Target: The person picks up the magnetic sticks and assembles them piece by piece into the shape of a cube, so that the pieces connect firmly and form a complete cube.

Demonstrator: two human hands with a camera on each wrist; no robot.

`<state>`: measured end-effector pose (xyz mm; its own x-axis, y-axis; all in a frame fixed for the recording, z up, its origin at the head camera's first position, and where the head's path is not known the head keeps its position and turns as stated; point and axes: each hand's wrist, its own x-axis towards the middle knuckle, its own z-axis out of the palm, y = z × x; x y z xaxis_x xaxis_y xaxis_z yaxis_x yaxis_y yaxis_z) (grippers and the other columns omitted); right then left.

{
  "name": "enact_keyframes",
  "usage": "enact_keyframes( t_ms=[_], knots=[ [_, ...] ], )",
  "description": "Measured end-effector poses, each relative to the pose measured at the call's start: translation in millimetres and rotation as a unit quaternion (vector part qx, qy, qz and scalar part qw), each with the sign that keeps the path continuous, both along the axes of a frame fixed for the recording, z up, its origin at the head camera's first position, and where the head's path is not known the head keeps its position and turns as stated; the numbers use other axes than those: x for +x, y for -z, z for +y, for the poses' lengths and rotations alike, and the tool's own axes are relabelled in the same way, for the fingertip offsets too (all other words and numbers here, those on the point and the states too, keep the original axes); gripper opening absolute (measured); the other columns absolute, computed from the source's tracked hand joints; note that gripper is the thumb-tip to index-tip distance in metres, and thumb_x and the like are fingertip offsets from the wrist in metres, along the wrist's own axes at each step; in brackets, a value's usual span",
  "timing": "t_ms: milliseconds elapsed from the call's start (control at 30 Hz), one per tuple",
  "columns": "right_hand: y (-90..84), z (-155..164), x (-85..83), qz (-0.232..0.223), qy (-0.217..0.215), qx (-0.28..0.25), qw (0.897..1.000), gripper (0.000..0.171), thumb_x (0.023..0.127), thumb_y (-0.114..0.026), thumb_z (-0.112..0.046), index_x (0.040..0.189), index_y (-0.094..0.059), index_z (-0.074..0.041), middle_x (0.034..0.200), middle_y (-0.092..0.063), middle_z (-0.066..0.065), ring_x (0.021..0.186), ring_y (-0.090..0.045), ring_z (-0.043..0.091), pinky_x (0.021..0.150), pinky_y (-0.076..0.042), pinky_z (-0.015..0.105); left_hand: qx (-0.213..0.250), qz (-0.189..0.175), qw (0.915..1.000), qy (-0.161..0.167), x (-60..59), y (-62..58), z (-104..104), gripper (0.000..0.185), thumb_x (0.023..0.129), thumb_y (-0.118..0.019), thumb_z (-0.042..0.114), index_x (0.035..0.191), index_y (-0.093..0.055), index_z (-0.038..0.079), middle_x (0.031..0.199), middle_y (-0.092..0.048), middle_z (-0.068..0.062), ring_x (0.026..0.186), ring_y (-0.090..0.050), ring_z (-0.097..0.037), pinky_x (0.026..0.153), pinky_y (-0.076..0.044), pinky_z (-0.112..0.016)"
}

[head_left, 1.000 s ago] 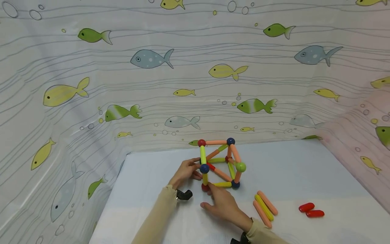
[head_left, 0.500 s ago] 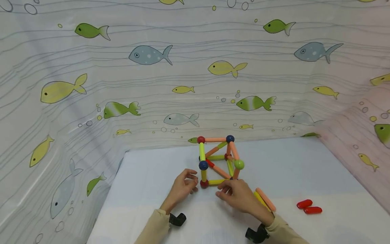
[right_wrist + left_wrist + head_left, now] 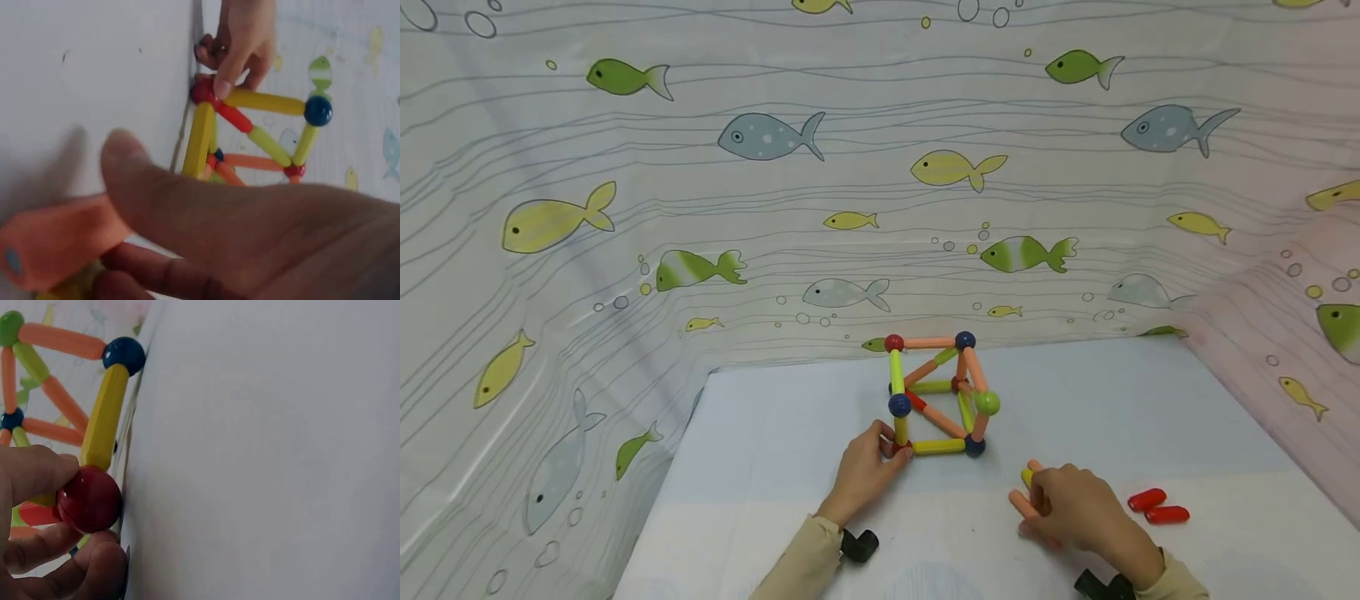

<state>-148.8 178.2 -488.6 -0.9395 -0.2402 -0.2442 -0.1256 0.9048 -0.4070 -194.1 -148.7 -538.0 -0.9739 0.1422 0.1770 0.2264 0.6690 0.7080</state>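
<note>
A frame of coloured rods and balls [image 3: 937, 398] stands on the white table [image 3: 775, 442]. My left hand [image 3: 889, 452] pinches the red ball [image 3: 901, 450] at the frame's near left bottom corner; in the left wrist view the hand [image 3: 75, 515] has thumb and fingers curled round that red ball [image 3: 90, 499], below a yellow rod [image 3: 105, 415]. To the right of the frame, my right hand [image 3: 1036, 500] lies on the loose rods and grips an orange rod [image 3: 1019, 502]. In the right wrist view the thumb [image 3: 162, 187] lies over the orange rod [image 3: 56, 240].
Two red capsule pieces [image 3: 1153, 507] lie on the table right of my right hand. A fish-print curtain [image 3: 775, 208] walls the table at the back and on both sides. Black wrist mounts [image 3: 859, 544] sit at both cuffs.
My right hand has left the frame's front and moved right onto the loose rods, taking hold of an orange one. My left hand has come back to the bottom red ball and pinched it.
</note>
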Motion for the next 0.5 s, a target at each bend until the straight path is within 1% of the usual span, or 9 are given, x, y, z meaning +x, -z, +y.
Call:
enact_keyframes(
  t_ms=[133,233,267,367,500],
  knots=[
    [2.1,-7.9,2.9,0.036,-0.022,0.027,0.999,0.039,0.068,-0.101,-0.034,0.076,-0.065,-0.022,0.067,-0.054,-0.006,0.065,-0.049,0.015,0.058,-0.039,0.032,-0.005,-0.001,0.9999,-0.014,-0.8,-1.3,3.2,0.027,0.095,-0.081,0.027,0.104,-0.063,0.009,0.073,-0.06,0.005,0.061,-0.049,-0.005,0.057,-0.04,-0.021],
    [4.5,-11.6,2.5,0.065,-0.036,0.036,0.997,0.035,0.069,-0.1,-0.03,0.074,-0.066,-0.025,0.066,-0.051,-0.008,0.065,-0.047,0.013,0.057,-0.038,0.03,-0.01,-0.002,0.9998,-0.017,0.3,-1.2,4.6,0.026,0.095,-0.08,0.027,0.103,-0.063,0.009,0.071,-0.059,0.006,0.06,-0.048,-0.005,0.056,-0.039,-0.021],
    [5.1,-12.0,2.0,0.072,-0.04,0.035,0.996,0.034,0.07,-0.1,-0.029,0.073,-0.066,-0.026,0.067,-0.051,-0.008,0.066,-0.046,0.012,0.057,-0.038,0.03,-0.014,-0.002,0.9997,-0.019,1.2,-1.1,5.1,0.026,0.095,-0.08,0.027,0.103,-0.063,0.009,0.071,-0.059,0.007,0.059,-0.047,-0.004,0.055,-0.039,-0.021],
    [3.8,-12.3,-1.5,0.091,-0.06,0.024,0.994,0.027,0.078,-0.095,-0.03,0.076,-0.068,-0.027,0.071,-0.052,-0.011,0.067,-0.045,0.009,0.057,-0.039,0.027,-0.019,0.001,0.9996,-0.02,4.4,-1.3,6.1,0.026,0.095,-0.08,0.027,0.102,-0.063,0.009,0.069,-0.057,0.007,0.058,-0.047,-0.004,0.054,-0.038,-0.022],
    [-6.2,-12.2,-7.7,0.103,-0.093,-0.04,0.989,0.013,0.09,-0.086,-0.03,0.09,-0.074,-0.027,0.08,-0.064,-0.018,0.068,-0.049,0.003,0.06,-0.045,0.024,-0.023,0.003,0.9996,-0.015,8.8,-2.2,4.3,0.026,0.096,-0.079,0.028,0.102,-0.064,0.008,0.071,-0.06,0.005,0.059,-0.048,-0.004,0.054,-0.039,-0.022]
  ],
)
